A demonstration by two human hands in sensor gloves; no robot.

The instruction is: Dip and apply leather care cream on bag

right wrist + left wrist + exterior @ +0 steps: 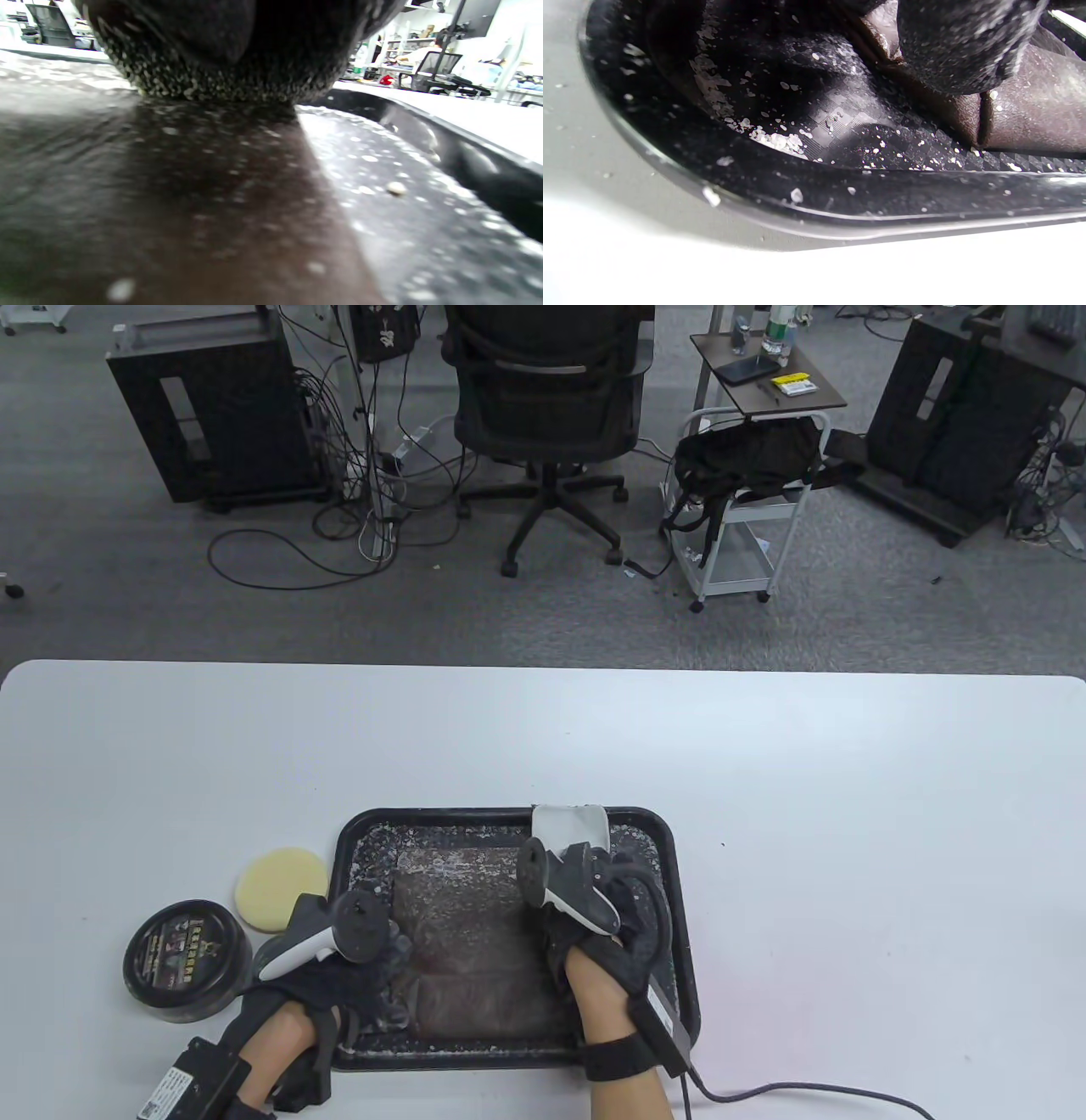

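- The right hand [607, 929] lies low on the right part of the brown bag [484, 942]; its glove meets the leather in the right wrist view, but whether the fingers [220, 80] are flat, curled or gripping something I cannot tell.
- The left hand [356, 963] sits at the bag's left edge, fingers [958, 46] touching the leather; their curl is hidden too.
- The bag lies flat in the black tray [670, 848], its long axis running away from the person, between both hands.
- The round cream tin [185, 960] and the yellow sponge pad [280, 886] sit on the table just left of the tray, so the left hand is nearer for dipping, I judge.
- White flecks dot the tray floor.
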